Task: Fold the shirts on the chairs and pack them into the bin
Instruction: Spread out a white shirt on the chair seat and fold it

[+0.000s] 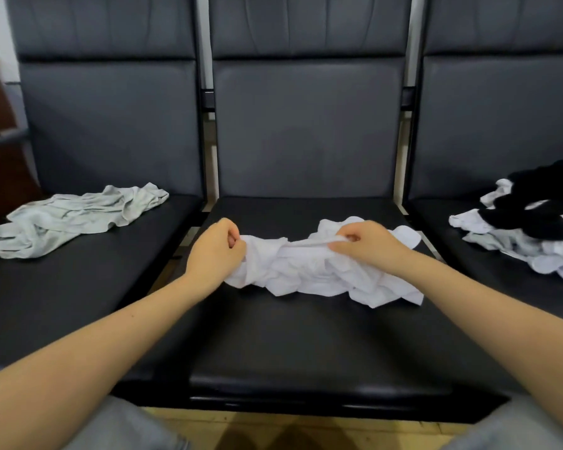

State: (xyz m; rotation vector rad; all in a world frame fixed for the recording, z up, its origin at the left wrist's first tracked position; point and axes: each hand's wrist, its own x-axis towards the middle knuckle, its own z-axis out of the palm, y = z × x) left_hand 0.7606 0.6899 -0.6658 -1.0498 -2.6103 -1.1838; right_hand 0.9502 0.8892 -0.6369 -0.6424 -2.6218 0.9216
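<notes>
The left hand has its fingers curled tight around the left end of a white shirt, gripping a bunched fold of it. The right hand pinches a ridge of the same shirt between thumb and curled fingers, near the shirt's upper right part. Both bare forearms reach in from the lower corners of the view.

The white shirt lies crumpled across the seat of the middle chair, stretched a little between the two hands, with its loose cloth spilling toward the right front of the seat.

On the seat of the left chair a pale grey shirt lies rumpled and spread out, well apart from the hands. On the right chair sits a heap of clothes: a black shirt on top of white shirts, some of which hang toward the seat's front edge.

All three chairs are dark and padded, standing side by side. The bin is out of sight.
</notes>
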